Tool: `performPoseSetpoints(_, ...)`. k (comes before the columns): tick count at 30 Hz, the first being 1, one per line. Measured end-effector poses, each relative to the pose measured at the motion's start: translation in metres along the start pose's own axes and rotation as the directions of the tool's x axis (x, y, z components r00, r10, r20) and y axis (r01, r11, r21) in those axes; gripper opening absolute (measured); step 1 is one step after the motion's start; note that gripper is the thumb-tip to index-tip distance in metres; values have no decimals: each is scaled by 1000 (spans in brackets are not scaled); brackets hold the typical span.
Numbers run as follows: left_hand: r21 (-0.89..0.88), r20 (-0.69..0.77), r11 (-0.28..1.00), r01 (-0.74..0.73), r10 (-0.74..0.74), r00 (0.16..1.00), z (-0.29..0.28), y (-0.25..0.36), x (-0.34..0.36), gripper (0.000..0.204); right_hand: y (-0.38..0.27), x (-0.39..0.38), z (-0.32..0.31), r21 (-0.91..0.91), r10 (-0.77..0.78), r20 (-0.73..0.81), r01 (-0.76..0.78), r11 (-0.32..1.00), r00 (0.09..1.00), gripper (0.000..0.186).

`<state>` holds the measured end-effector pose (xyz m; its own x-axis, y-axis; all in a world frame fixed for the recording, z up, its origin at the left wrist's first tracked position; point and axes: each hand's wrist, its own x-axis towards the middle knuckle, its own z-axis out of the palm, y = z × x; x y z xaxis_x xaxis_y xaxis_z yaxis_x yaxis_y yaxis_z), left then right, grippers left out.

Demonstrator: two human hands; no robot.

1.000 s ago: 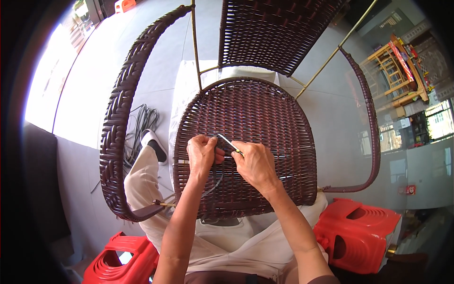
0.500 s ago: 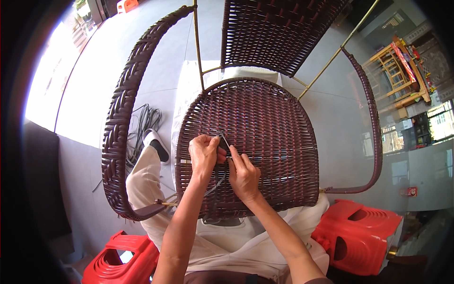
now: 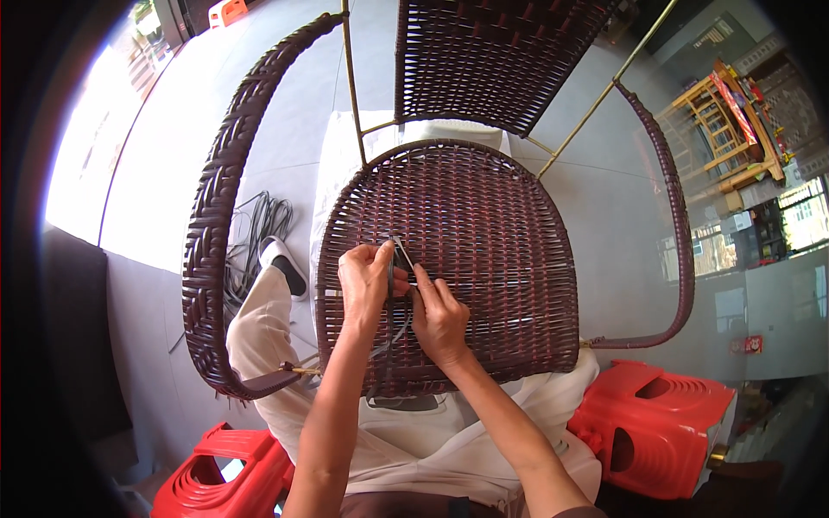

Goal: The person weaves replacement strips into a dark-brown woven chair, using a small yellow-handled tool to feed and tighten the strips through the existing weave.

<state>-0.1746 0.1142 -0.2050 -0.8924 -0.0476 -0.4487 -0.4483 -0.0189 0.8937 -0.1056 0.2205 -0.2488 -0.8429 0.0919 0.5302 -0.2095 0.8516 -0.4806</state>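
Left hand (image 3: 367,276) pinched dark strip (image 3: 401,255) over woven chair seat (image 3: 484,224); right hand (image 3: 440,318) curled closed, fingertips pressed on weave beside it.

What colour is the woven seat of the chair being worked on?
Dark reddish brown; the woven seat shows best in the head view.

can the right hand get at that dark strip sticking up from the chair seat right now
Probably yes. The right hand rests on the woven seat right beside the dark strip, which the left hand pinches; nothing lies between them.
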Motion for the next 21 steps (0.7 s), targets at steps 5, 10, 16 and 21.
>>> performPoseSetpoints(5,5,86,998,64,-64,994,-12,-3,-1,21,-7,1,-2,21,61,49,-62,998,997,37)
performPoseSetpoints(10,-42,32,999,-2,3,999,-3,-11,1,18,-6,3,-2,16,24,9,-24,1000,1000,33)
performPoseSetpoints(16,-86,26,996,12,-10,1000,-3,-10,1,19,-14,22,-36,70,161,168,-174,982,973,29)
performPoseSetpoints(21,-95,27,995,2,1,1000,-2,-10,1,19,-16,52,-44,-2,205,332,-217,976,921,26)
